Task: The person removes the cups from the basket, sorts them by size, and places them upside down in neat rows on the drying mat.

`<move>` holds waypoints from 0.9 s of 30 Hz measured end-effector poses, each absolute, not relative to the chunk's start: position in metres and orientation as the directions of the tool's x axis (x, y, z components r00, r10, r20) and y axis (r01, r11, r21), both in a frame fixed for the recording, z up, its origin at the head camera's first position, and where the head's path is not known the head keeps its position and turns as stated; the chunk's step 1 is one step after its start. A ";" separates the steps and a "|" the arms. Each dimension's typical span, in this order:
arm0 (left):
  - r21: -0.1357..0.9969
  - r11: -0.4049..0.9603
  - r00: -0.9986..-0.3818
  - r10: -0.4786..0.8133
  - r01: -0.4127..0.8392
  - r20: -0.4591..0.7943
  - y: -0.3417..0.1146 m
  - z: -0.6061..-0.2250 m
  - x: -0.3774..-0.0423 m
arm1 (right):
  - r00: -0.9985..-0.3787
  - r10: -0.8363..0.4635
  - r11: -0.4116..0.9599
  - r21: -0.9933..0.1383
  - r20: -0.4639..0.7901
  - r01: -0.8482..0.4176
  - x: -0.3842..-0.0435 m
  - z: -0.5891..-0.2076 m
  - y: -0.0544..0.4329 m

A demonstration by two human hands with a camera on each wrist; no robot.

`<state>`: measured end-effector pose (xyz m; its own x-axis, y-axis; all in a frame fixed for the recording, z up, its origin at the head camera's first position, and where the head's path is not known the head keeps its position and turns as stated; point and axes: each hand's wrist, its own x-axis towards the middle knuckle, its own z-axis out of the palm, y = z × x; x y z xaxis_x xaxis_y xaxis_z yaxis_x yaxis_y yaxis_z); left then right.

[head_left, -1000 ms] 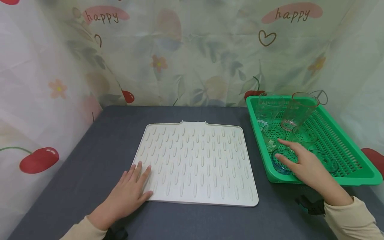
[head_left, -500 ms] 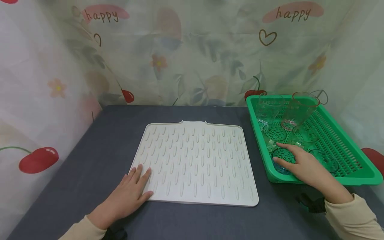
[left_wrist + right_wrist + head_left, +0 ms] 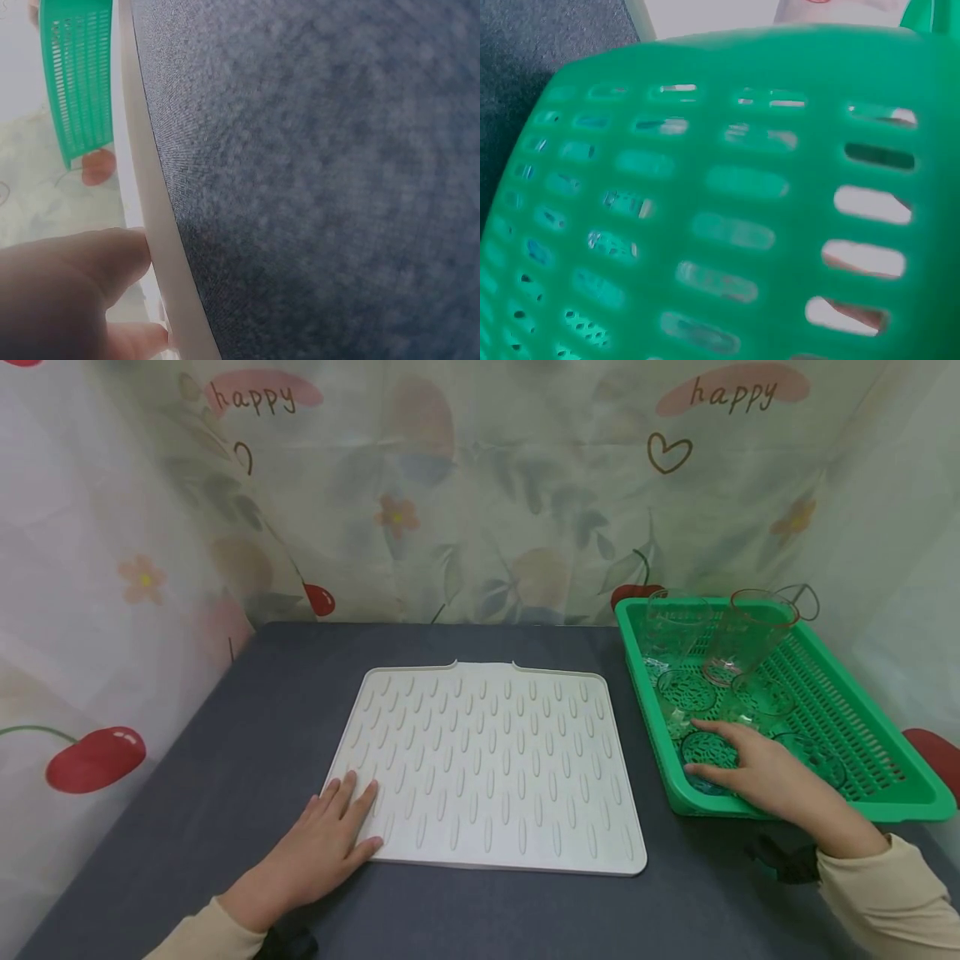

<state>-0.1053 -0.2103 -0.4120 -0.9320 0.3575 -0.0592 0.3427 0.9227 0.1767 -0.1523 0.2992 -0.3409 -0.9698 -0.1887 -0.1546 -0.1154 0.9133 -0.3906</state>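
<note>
Nearest, the left hand [image 3: 318, 839] is resting on the near left corner of the white mat [image 3: 487, 777], its fingers spreading over the ridges and not closing on anything. The mat is lying flat in the middle of the dark table [image 3: 487, 914]. To the right, the right hand [image 3: 768, 775] is reaching over the near side of the green basket [image 3: 885, 810], at a low bluish glass [image 3: 708, 747], which is standing inside the near left corner. Compared with one second ago, this hand is reaching a little lower, while the left hand and the mat are hardly moving. Its thumb and forefinger are standing apart at two sides of the glass; I cannot tell whether the grip is already pinching it, because the right wrist view is showing mainly the basket wall. In my judgement, this change is meaning that the hand is getting its hold on this glass, which is not yet rising. Farther back, a clear tall glass [image 3: 677, 627] and a red-rimmed tall glass [image 3: 750, 635] are standing in the basket, and the printed curtain [image 3: 480, 527] is hanging behind.
</note>
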 end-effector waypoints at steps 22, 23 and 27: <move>0.174 0.931 -0.935 0.341 0.322 -0.095 -0.209 -0.410 -0.106 | -0.944 -0.267 0.894 -0.416 -0.193 -0.168 -0.154 -0.340 0.313; 0.176 0.931 -0.936 0.340 0.321 -0.095 -0.209 -0.410 -0.106 | -0.946 -0.262 0.893 -0.419 -0.192 -0.162 -0.154 -0.340 0.313; 0.177 0.932 -0.937 0.335 0.316 -0.097 -0.209 -0.410 -0.107 | -0.952 -0.229 0.886 -0.449 -0.204 -0.117 -0.152 -0.340 0.313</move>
